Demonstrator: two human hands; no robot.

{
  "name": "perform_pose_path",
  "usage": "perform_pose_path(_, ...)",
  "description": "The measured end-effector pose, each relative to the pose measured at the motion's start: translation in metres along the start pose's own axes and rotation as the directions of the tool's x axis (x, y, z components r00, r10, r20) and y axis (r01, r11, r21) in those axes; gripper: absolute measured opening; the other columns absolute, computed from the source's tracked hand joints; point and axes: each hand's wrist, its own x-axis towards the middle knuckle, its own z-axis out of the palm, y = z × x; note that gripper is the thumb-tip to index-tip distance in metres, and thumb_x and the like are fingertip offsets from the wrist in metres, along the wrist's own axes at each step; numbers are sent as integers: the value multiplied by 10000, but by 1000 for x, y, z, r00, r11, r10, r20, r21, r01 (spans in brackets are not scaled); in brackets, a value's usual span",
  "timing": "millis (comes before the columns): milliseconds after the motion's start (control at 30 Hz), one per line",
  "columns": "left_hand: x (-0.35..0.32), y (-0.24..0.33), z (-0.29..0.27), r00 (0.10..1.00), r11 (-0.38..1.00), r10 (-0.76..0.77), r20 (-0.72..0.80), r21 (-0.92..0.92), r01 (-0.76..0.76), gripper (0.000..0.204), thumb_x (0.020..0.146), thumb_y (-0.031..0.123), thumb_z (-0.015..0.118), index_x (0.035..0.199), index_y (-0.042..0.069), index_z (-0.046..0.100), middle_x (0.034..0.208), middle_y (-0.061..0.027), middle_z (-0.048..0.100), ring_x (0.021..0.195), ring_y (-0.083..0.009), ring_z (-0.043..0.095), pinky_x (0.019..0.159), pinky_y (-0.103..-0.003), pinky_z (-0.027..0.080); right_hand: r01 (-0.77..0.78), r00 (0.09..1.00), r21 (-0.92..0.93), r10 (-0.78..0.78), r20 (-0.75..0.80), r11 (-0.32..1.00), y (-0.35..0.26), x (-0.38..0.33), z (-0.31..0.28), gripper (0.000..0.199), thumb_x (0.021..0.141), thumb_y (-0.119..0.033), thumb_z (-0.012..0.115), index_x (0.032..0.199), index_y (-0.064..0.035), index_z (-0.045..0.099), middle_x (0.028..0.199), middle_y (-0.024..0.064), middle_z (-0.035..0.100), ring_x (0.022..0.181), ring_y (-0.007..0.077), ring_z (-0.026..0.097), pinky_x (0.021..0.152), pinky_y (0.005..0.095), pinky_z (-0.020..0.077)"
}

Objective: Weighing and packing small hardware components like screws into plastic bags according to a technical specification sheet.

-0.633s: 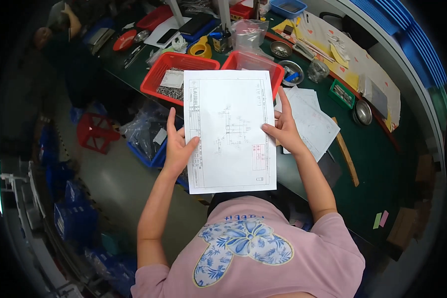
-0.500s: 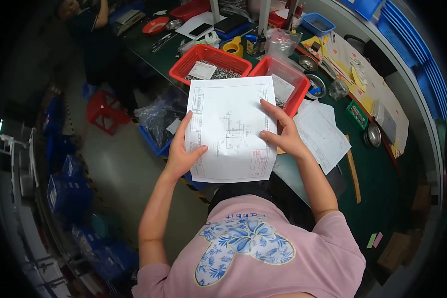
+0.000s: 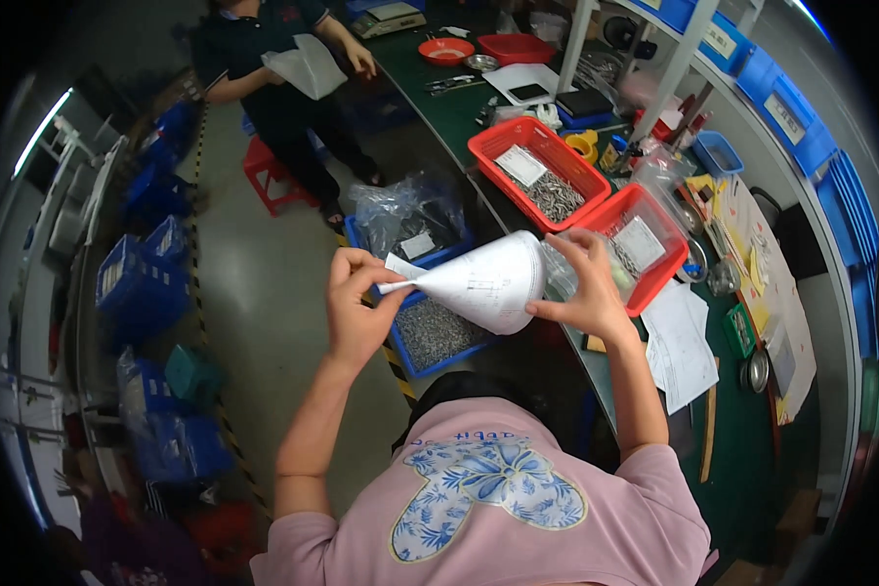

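A white paper sheet [image 3: 483, 283] printed with a line drawing is rolled into a cone in front of me. My left hand [image 3: 361, 305] pinches its narrow, twisted end between thumb and fingers. At the wide end, my right hand [image 3: 591, 288] has thumb and fingertips on the rim, spread apart around it. Below the cone is a blue crate [image 3: 418, 369] full of small grey metal parts. Another blue crate with clear plastic bags [image 3: 400, 210] and a white label sits just beyond, partly hidden by the paper.
Two red baskets [image 3: 498, 176] of metal parts stand on the green workbench [image 3: 430, 98] at right. Loose printed sheets [image 3: 679, 342] lie nearer. A person [image 3: 273, 68] holding a white bag stands far left, by a red stool [image 3: 264, 176]. Blue bins [image 3: 146, 283] line the left side.
The sheet went from held flat by both side edges to rolled into a cone, its narrow end in my left hand. My view turned left, showing more crates and floor.
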Motion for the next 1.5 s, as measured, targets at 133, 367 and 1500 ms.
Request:
perform_pose_path(133, -10, 12, 0, 991, 999, 3, 133, -44, 3, 159, 571, -20, 647, 675, 41, 544, 773, -50, 491, 693, -192, 510, 586, -272, 415, 385, 922, -4, -385, 33, 923, -56, 4, 18, 884, 450, -241, 754, 1226, -111, 353, 1213, 150, 369, 1139, 308, 335, 951, 434, 221)
perform_pose_path(367, -34, 17, -25, 1000, 961, -5, -11, 275, 8, 518, 657, 36, 644, 1120, 25, 411, 1054, -127, 483, 965, -225, 493, 812, -276, 398, 95, 943, 438, -222, 248, 894, -50, -1, 53, 267, 641, -56, 636, 897, -25, 568, 768, 104, 584, 707, 206, 573, 644, 287, 439)
perform_pose_path(1500, -94, -25, 1, 842, 724, -531, 96, -464, 509, 358, 749, 35, 536, 1090, -14, 438, 1004, -89, 500, 898, -145, 474, 767, -270, 384, 134, 989, 513, -144, -21, 848, -58, -15, 67, 112, 724, -111, 619, 737, -6, 583, 580, 98, 538, 501, 166, 524, 478, 264, 403)
